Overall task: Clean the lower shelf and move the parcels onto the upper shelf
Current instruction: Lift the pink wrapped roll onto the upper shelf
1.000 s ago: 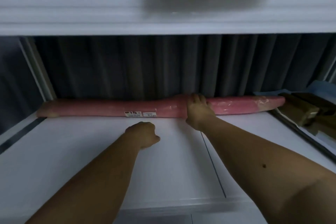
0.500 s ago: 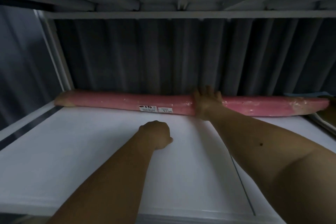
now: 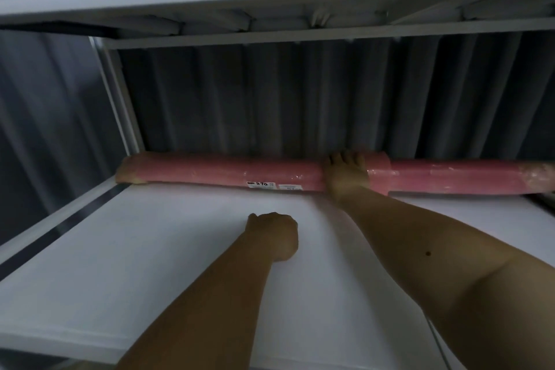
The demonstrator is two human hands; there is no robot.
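On the lower shelf, the left hand rests clenched and empty in front of the long pink parcel, which lies at the back, gripped mid-length by the right hand; probably light, stiffish, slippery-wrapped.

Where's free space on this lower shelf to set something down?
Bare white shelf from the front edge back to the pink wrapped roll, left of the left hand. Crowded along the rear: the roll spans it, gripped by the right hand.
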